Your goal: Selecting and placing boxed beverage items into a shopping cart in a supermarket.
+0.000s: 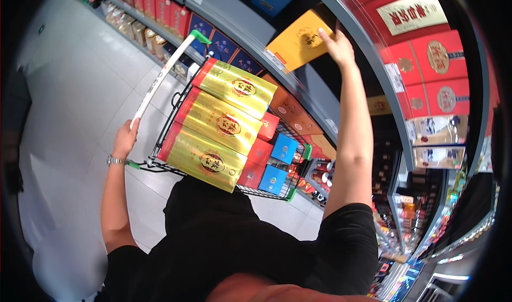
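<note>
My left hand wears a metal-band watch and grips the white handle of a shopping cart near its end. With my right hand I hold a yellow gift box by its edge, thumb on the front face, other fingers hidden. The yellow box is tilted at a dark shelf opening, over the shelf's front edge; whether it touches the shelf I cannot tell. In the black wire cart three large gold boxes with red ends lie side by side. Beyond them sit smaller red boxes and blue boxes.
A grey shelf edge with price tags runs close along the cart. Dark blue boxes stand on a lower shelf, orange boxes further along. Red gift boxes fill an upper shelf. Pale floor tiles extend to the left.
</note>
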The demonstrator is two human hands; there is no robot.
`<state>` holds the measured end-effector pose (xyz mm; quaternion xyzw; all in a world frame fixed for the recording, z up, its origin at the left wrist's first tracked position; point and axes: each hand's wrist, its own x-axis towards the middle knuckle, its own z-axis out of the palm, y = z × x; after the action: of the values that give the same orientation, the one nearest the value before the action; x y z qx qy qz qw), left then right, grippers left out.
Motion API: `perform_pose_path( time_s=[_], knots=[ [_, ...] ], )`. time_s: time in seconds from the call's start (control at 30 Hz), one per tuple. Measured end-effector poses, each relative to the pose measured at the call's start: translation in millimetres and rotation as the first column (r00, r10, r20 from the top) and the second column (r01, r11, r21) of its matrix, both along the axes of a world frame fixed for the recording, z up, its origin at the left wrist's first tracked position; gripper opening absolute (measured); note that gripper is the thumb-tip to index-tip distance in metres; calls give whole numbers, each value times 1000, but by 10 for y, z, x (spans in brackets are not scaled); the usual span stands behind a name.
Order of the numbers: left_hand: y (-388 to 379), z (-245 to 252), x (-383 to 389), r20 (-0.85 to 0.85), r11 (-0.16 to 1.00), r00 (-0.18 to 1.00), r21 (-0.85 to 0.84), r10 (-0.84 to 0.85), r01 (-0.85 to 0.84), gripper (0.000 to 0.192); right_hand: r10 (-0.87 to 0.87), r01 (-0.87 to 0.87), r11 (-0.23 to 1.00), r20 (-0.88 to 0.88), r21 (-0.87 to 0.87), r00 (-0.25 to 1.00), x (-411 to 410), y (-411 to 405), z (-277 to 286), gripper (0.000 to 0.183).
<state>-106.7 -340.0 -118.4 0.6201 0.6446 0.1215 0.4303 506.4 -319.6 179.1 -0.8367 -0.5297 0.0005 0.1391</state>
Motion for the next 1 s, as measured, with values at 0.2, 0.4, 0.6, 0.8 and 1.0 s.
perform_pose_path(
  time_s=[0.2, 0.4, 0.6, 0.8, 1.0],
  knots=[
    [83, 150, -32, -190, 954, 965, 206, -181, 219, 45, 521, -543, 830, 173, 122, 836, -1484, -1228, -487, 57],
    [207, -2, 61, -31, 977, 979, 67, -200, 202, 27, 783, -803, 564, -432, 190, 448, -2859, -2364, -1590, 36],
    [155, 59, 54, 127, 994, 988, -52, -91, 98, 16, 509, -461, 848, -648, 262, 567, -3791, -3533, -2296, 35],
    [197, 67, 92, 100, 984, 988, -122, -117, 129, 14, -7, 118, 992, -887, 54, 462, -4713, -4263, -2659, 31],
    [279, 40, 88, 171, 981, 975, -104, -143, 162, 12, 185, 5, 973, -795, 230, 578, -5058, -3798, -2562, 30]
  ],
)
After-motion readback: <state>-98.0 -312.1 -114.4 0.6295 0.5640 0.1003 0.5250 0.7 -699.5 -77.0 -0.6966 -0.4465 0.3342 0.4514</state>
